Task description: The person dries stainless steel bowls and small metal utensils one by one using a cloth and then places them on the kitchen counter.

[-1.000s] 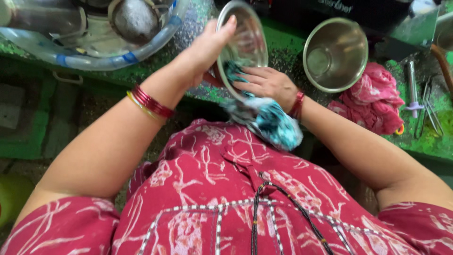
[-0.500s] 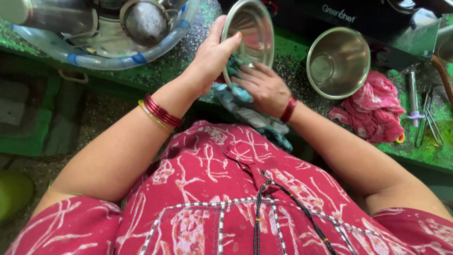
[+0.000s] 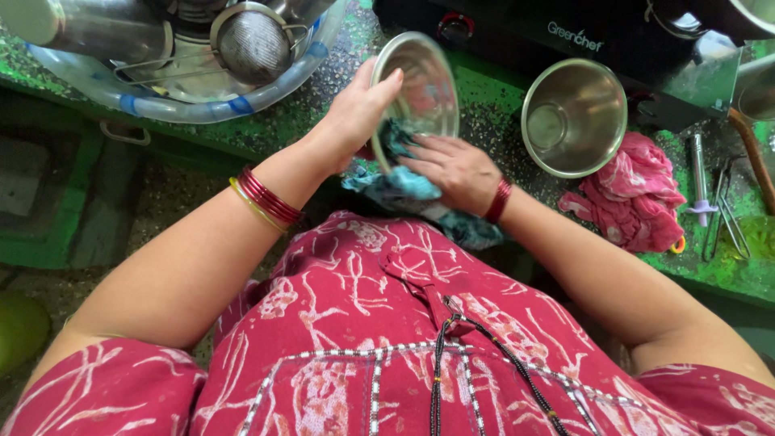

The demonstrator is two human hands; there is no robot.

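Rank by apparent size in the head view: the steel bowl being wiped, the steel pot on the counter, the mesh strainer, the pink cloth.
1. Pink cloth and steel pot: alike, unranked.
2. Steel bowl, tilted, so unsure.
3. Mesh strainer.

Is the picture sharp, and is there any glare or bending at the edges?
Head view: mostly sharp; soft daylight, no hard shadows. The steel plate held by the left hand shows pale sheen, as does the steel bowl. The right hand with the blue cloth is clear. The wide lens bows the counter and arms outward.
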